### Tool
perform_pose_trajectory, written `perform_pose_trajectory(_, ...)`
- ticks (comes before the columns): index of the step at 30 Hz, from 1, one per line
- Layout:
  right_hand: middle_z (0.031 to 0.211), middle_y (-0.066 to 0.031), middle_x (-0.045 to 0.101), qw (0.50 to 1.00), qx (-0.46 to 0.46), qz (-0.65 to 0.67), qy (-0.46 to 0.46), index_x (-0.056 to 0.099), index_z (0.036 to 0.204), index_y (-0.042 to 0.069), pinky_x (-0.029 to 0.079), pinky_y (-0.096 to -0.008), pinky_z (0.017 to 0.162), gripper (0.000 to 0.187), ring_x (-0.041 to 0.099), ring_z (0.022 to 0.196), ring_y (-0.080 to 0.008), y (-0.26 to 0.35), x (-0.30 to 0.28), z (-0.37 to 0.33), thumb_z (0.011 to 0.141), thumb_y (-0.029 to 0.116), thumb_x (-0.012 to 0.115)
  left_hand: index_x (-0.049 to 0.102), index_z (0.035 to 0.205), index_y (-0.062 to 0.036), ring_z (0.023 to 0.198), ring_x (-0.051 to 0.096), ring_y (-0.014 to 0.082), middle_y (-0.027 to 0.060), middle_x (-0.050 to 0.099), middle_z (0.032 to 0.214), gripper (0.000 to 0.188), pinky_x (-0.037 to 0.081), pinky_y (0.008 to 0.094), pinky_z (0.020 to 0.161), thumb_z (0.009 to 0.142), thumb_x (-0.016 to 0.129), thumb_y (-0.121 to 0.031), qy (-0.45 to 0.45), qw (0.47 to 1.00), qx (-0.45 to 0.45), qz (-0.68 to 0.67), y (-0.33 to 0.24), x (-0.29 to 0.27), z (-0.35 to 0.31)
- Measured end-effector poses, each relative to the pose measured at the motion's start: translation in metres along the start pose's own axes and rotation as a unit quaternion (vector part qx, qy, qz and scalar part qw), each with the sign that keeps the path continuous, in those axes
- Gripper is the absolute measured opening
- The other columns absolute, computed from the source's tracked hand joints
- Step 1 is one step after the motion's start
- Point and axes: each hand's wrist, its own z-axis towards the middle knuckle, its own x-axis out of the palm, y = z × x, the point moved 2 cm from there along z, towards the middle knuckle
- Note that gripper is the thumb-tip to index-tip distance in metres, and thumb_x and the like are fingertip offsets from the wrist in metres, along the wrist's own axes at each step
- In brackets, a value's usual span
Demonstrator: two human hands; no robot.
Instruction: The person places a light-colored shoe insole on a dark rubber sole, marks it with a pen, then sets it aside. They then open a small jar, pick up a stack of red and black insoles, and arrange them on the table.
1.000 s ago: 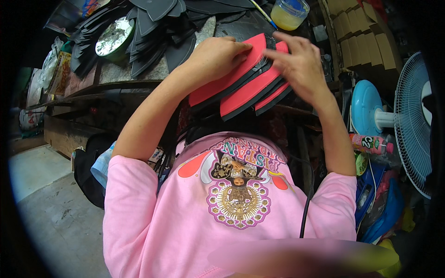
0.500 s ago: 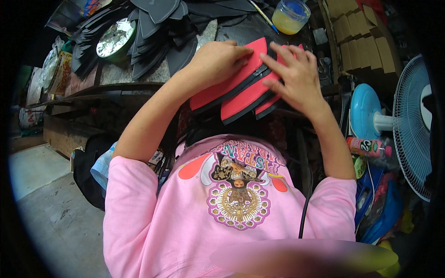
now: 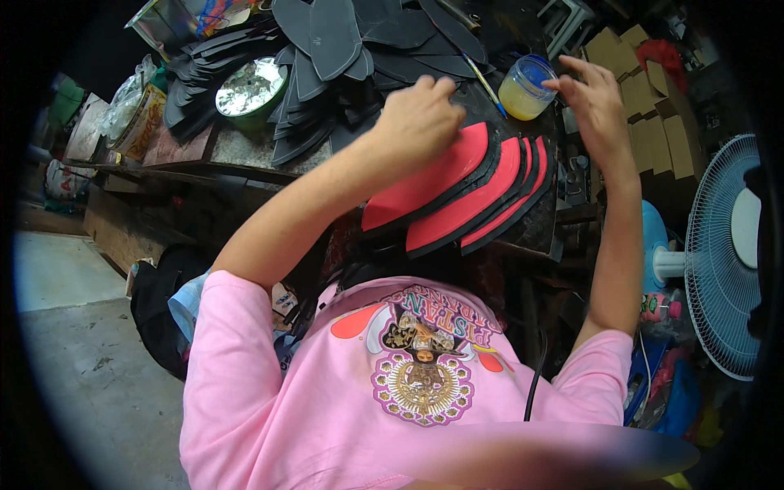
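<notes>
Red-topped, black-edged curved pieces that look like shoe soles [image 3: 465,204] lie fanned and overlapping at the table's near edge. My left hand [image 3: 420,118] is over the far part of the leftmost one, its fingers bent and blurred, so its grip cannot be made out. To the right, my right hand [image 3: 596,106] is raised with fingers apart beside a clear jar [image 3: 525,90] of yellowish stuff with a blue rim. Its fingertips are at the jar's right side; whether they touch is unclear. A thin brush or pen [image 3: 485,86] lies left of the jar.
Stacks of dark grey sole-shaped sheets [image 3: 331,37] cover the back of the table. A round, shiny-topped tin [image 3: 251,86] stands among them. Cardboard boxes [image 3: 653,147] are stacked at the far right, with a white fan [image 3: 723,253] nearer and a blue fan [image 3: 653,237] beside it.
Both hands have come off the spread of red pieces. My right hand has moved right and up to the jar; my left has lifted slightly. The view has shifted, and the pieces now lie uncovered.
</notes>
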Motion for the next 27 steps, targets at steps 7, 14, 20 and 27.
perform_pose_trajectory(7,0.155,-0.0106,0.038,0.938,0.116,-0.171,0.278,0.076,0.113,0.025,0.02,-0.0572,0.116,0.065,0.028,0.147,-0.0292,-0.041,0.072,0.034,0.093,0.072,0.036,0.073,0.106,-0.012,0.106,0.059,0.0303,0.0106,0.06,0.111,0.031,0.056,0.0391,0.082,0.079,0.075,-0.028,-0.026,0.996,-0.022,0.083,0.044,0.026,0.065)
perform_pose_trajectory(14,0.14,-0.013,0.053,0.958,0.123,-0.074,0.25,0.076,0.109,0.019,0.034,-0.0464,0.11,0.061,0.05,0.131,-0.0282,-0.053,0.067,0.04,0.094,0.068,0.044,0.073,0.112,-0.0154,0.127,0.049,0.0331,0.0133,0.051,0.136,0.031,0.05,0.0482,0.095,0.082,0.064,-0.017,0.024,0.993,-0.008,0.112,0.059,0.063,0.107)
perform_pose_trajectory(20,0.118,-0.0134,0.066,0.996,-0.04,0.052,-0.067,0.073,0.105,0.013,0.042,-0.0393,0.102,0.064,0.06,0.114,-0.0293,-0.03,-0.008,0.035,0.1,0.063,0.033,0.067,0.127,-0.0132,0.141,0.039,0.0331,0.0072,0.041,0.153,0.04,0.031,0.072,0.105,0.088,0.055,-0.016,0.113,0.983,-0.037,0.138,0.077,0.081,0.127)
perform_pose_trajectory(27,0.125,-0.0154,0.064,0.995,0.023,0.091,0.021,0.073,0.113,0.014,0.036,-0.0397,0.107,0.062,0.054,0.123,-0.0332,0.021,-0.019,-0.01,0.102,0.06,0.032,0.071,0.117,-0.0125,0.122,0.059,0.0236,0.0018,0.063,0.126,0.031,0.025,0.0791,0.1,0.09,0.056,-0.017,-0.027,0.985,0.021,0.17,0.07,0.052,0.128)
